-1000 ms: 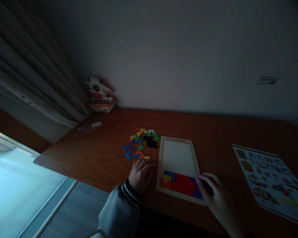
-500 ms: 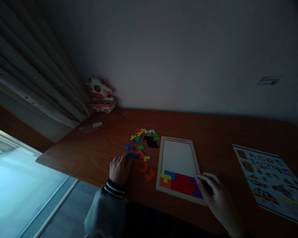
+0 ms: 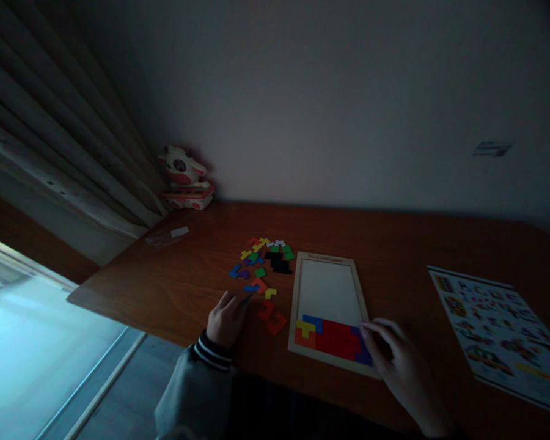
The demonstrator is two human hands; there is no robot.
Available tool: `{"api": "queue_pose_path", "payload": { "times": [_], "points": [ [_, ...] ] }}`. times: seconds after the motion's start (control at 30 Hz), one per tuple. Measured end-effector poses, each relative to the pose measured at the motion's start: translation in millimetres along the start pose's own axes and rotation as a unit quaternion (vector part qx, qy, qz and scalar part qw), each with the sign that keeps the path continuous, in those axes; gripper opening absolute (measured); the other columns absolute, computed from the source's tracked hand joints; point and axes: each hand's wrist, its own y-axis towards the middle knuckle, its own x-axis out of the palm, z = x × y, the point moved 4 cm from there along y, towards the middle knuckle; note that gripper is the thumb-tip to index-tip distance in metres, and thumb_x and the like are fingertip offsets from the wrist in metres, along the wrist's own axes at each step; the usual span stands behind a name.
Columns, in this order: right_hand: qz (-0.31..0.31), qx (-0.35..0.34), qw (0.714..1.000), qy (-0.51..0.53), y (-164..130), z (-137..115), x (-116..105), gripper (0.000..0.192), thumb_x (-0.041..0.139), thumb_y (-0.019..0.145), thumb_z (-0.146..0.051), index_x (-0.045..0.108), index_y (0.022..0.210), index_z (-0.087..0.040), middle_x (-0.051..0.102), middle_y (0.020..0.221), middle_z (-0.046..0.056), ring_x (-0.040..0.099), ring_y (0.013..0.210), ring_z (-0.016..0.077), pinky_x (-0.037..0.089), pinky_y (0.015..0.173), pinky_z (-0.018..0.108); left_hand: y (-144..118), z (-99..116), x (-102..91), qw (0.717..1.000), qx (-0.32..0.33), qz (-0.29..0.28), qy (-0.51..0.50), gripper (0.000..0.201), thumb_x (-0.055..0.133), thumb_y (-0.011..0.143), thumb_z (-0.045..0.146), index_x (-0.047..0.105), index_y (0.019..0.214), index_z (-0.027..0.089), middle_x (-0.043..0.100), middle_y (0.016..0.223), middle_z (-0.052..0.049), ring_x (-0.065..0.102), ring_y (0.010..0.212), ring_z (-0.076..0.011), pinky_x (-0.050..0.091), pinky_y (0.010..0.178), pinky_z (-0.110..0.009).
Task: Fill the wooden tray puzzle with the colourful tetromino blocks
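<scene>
A wooden puzzle board (image 3: 326, 260) lies on the brown table (image 3: 394, 244), with red, blue, yellow, orange and purple pieces filling its near rows. My right hand (image 3: 401, 373) rests with its fingertips on the board's near right corner. A heap of loose coloured pieces (image 3: 261, 263) lies left of the board. My left hand (image 3: 227, 318) sits just below that heap, its fingertips pinched on what looks like a small dark blue piece (image 3: 246, 299). Two orange-red pieces (image 3: 272, 316) lie between that hand and the board.
A printed sheet of coloured patterns (image 3: 495, 330) lies at the table's right. A cow-shaped toy (image 3: 183, 177) stands in the far left corner by the curtain (image 3: 50, 153). A small clear wrapper (image 3: 167, 235) lies near the left edge. The scene is dim.
My left hand moved left from beside the board, uncovering two orange-red pieces, reached into the heap's near edge, then drew back slightly with its fingers closed. My right hand stayed put.
</scene>
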Motion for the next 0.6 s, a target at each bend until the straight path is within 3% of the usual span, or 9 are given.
{"api": "queue_pose_path", "payload": {
  "times": [0.13, 0.3, 0.47, 0.53, 0.6],
  "points": [
    [0.001, 0.000, 1.000, 0.006, 0.6, -2.3, -0.6, 0.031, 0.048, 0.093, -0.049, 0.066, 0.100, -0.024, 0.065, 0.104, 0.008, 0.066, 0.094, 0.0225, 0.055, 0.080, 0.035, -0.4, 7.3, -4.8, 0.999, 0.034, 0.035, 0.011, 0.019, 0.055, 0.086, 0.017, 0.073, 0.090, 0.022, 0.061, 0.088, -0.006, 0.061, 0.080, -0.0181, 0.055, 0.072, -0.029],
    [0.006, -0.001, 1.000, 0.006, 1.5, -4.8, -2.0, 0.030, 0.049, 0.093, -0.048, 0.066, 0.100, -0.025, 0.065, 0.104, 0.007, 0.066, 0.093, 0.0213, 0.054, 0.081, 0.034, -0.1, 20.1, -4.2, 0.998, 0.059, 0.004, -0.027, 0.020, 0.054, 0.088, 0.018, 0.070, 0.099, 0.021, 0.063, 0.078, -0.004, 0.061, 0.073, -0.0161, 0.055, 0.068, -0.027],
    [0.007, -0.004, 1.000, 0.002, 1.8, -5.0, -1.5, 0.032, 0.048, 0.093, -0.049, 0.067, 0.099, -0.024, 0.065, 0.105, 0.009, 0.066, 0.092, 0.0224, 0.055, 0.080, 0.035, 2.5, 46.1, -0.4, 0.997, 0.036, 0.024, -0.064, 0.027, 0.059, 0.087, 0.022, 0.062, 0.114, 0.019, 0.065, 0.103, -0.009, 0.065, 0.093, -0.0207, 0.059, 0.080, -0.032],
    [0.004, -0.003, 1.000, 0.003, 1.5, -4.8, -0.9, 0.032, 0.048, 0.094, -0.048, 0.067, 0.101, -0.024, 0.065, 0.106, 0.009, 0.066, 0.094, 0.0228, 0.055, 0.082, 0.036, 2.7, 57.8, 6.5, 0.996, 0.037, 0.012, -0.077, 0.033, 0.061, 0.088, 0.025, 0.059, 0.120, 0.018, 0.064, 0.108, -0.011, 0.065, 0.099, -0.0216, 0.059, 0.083, -0.033],
    [0.003, -0.002, 1.000, 0.004, 1.3, -4.8, -0.5, 0.031, 0.048, 0.094, -0.047, 0.067, 0.102, -0.024, 0.065, 0.107, 0.009, 0.066, 0.095, 0.0230, 0.055, 0.082, 0.037, 1.1, 67.8, 15.5, 0.993, 0.052, -0.008, -0.106, 0.026, 0.055, 0.092, 0.021, 0.060, 0.118, 0.019, 0.065, 0.107, -0.010, 0.066, 0.098, -0.0192, 0.059, 0.082, -0.029]
  ]
}}
